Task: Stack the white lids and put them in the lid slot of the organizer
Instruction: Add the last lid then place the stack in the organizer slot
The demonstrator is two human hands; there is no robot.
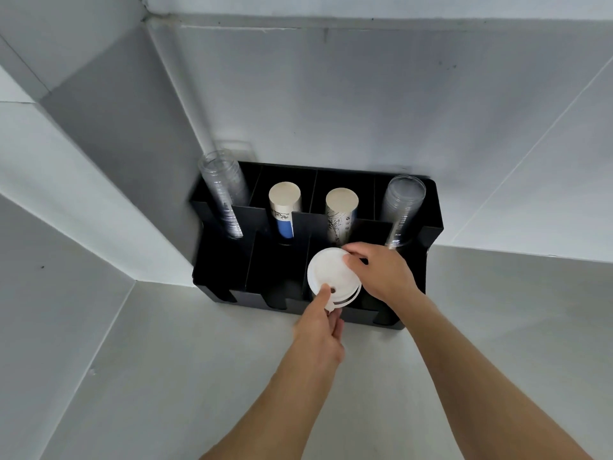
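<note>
A small stack of white lids [331,277] is held tilted over the front row of the black organizer [229,260], above its third front slot from the left. My left hand [320,327] grips the stack's near edge, thumb on top beside the sip hole. My right hand [381,273] pinches the far right rim with its fingertips. The slot's inside under the lids is hidden.
In the organizer's back row stand two stacks of clear plastic cups [224,190] at the ends and two stacks of paper cups [283,207] between them. The organizer sits in a corner against white walls on a white counter [199,376].
</note>
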